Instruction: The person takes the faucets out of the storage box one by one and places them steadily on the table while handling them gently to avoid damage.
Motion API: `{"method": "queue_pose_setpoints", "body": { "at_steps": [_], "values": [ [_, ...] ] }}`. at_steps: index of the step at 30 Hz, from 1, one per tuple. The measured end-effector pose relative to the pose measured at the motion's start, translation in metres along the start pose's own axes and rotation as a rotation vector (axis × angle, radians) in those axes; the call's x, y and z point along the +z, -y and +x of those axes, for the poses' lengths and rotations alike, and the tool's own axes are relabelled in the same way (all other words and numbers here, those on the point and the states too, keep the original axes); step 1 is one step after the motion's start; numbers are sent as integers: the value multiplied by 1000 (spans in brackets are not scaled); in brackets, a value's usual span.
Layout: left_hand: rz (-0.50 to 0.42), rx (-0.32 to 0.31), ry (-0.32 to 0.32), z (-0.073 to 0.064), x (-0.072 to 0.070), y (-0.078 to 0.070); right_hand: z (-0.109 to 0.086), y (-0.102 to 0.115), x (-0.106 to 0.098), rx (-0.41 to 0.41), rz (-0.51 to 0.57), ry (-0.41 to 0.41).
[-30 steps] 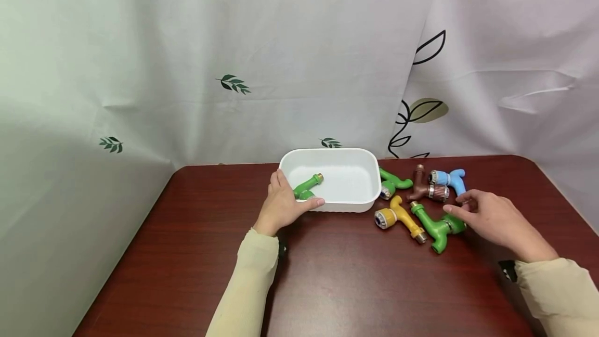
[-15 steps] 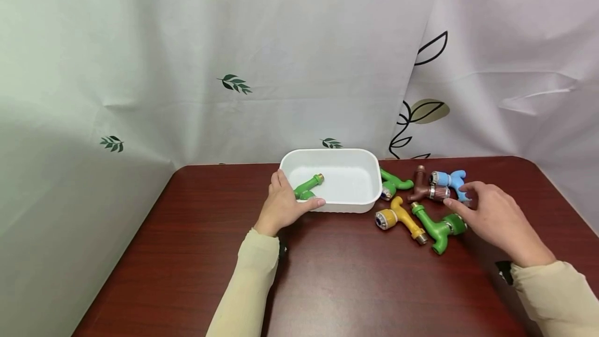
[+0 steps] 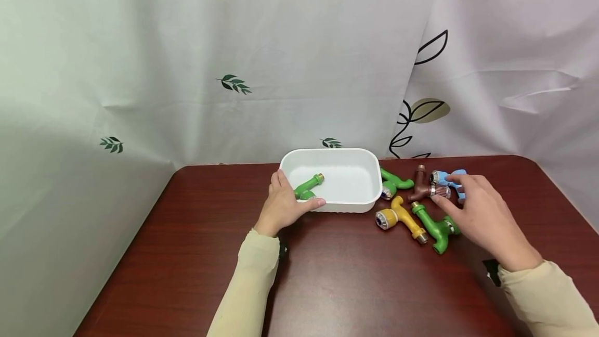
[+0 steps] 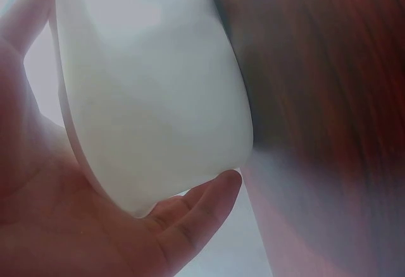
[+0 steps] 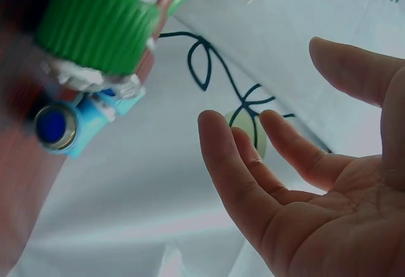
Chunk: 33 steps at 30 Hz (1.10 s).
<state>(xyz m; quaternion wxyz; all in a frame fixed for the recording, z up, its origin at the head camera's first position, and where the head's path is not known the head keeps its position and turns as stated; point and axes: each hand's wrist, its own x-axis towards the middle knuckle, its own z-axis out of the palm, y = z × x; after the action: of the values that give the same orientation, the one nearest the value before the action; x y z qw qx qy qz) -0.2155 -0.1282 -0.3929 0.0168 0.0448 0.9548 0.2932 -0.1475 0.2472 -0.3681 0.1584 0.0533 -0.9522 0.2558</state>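
Note:
My left hand (image 3: 281,204) grips the near left corner of a white plastic tub (image 3: 348,206), thumb at the front rim and fingers around the outside, as the left wrist view also shows. Inside the tub lies a green tap (image 3: 309,185), partly hidden by that hand. My right hand (image 3: 484,217) hovers over the taps at the right, fingers spread and holding nothing. Under and around it are a blue tap (image 3: 439,178), partly covered, a brown tap (image 3: 420,187) and a green tap (image 3: 436,229). The right wrist view shows a green ribbed knob (image 5: 98,27) away from the fingers.
A yellow tap (image 3: 401,216) lies in front of the brown one. Another green tap (image 3: 395,182) is close against the tub's right side. All rest on a dark red wooden table (image 3: 351,274), with a pale leaf-patterned curtain (image 3: 281,66) behind.
My right hand has moved left and away from me, from beside the front green tap's knob to over the blue and brown taps. My left hand and the tub have stayed put.

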Motion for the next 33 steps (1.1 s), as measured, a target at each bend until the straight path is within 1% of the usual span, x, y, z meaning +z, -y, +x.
{"method": "queue_pose_setpoints", "body": {
  "at_steps": [8, 15, 22, 26, 33],
  "values": [
    [2, 0, 8, 1, 0, 0, 1, 19, 9, -97, 14, -56],
    [2, -7, 8, 0, 0, 0, 3, 41, 20, -140, 66, -32],
    [6, -9, 8, 0, 0, 1, 4, 59, 27, -133, 65, 20],
    [7, -10, 7, 0, 0, 1, 6, 67, 31, -138, 79, 39],
    [-3, 0, 1, 0, 0, 1, 8, 77, 35, -116, 93, 87]
  ]
}}
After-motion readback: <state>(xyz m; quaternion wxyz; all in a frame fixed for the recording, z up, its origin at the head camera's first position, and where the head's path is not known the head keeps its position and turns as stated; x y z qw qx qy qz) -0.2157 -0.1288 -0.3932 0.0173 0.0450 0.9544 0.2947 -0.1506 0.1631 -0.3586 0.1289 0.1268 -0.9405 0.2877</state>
